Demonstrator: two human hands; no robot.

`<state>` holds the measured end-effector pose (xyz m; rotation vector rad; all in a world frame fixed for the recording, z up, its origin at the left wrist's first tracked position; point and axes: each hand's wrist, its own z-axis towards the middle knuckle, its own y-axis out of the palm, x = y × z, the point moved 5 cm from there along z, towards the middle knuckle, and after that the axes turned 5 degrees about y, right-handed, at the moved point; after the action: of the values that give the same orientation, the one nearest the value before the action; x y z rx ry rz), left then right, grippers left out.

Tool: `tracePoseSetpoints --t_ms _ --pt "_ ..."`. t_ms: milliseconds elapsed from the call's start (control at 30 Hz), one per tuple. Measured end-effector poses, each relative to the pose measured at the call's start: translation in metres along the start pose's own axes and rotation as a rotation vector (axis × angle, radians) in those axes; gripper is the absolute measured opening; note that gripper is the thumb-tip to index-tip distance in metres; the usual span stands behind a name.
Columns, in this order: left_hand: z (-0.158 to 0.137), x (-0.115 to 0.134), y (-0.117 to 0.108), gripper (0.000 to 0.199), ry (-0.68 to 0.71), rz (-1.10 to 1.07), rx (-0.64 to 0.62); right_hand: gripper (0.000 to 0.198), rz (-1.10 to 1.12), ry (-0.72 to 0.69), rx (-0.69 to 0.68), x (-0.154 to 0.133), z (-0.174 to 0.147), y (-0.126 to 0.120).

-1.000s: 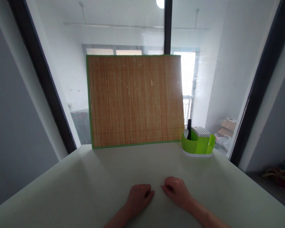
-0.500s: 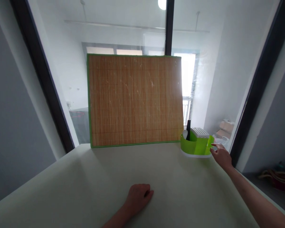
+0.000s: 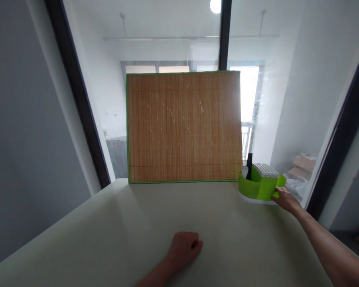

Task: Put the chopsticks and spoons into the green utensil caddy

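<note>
My right hand (image 3: 286, 199) is at the right end of a bright green utensil holder (image 3: 249, 189) with a white base, its thumb and fingers closed on that end. A white slotted block (image 3: 265, 170) sits on top of the holder. On the left side a white spoon-like piece (image 3: 244, 172) and a dark upright piece (image 3: 249, 166) stick up from it. My left hand (image 3: 184, 249) rests on the table with its fingers curled in and nothing visible in it. A bamboo-slat mat (image 3: 184, 127) with a green border stands upright behind, close to the holder.
The pale table (image 3: 131, 223) narrows toward the glass partition at the back. Dark frame posts (image 3: 224, 36) divide the glass. Beyond it, cardboard boxes (image 3: 304, 161) and plastic bags show at the right.
My view has shifted left. My right hand's fingers have closed on the holder's right end, which has swung slightly toward me. My left hand stays curled on the table.
</note>
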<state>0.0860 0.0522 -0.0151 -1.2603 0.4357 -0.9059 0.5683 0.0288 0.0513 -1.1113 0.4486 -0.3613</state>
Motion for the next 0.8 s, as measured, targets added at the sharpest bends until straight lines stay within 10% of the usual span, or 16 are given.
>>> tracePoseSetpoints --t_ms 800 --pt "0.001 0.01 -0.014 0.031 -0.047 0.012 -0.051 0.021 -0.084 -0.299 0.154 -0.189 -0.12 -0.02"
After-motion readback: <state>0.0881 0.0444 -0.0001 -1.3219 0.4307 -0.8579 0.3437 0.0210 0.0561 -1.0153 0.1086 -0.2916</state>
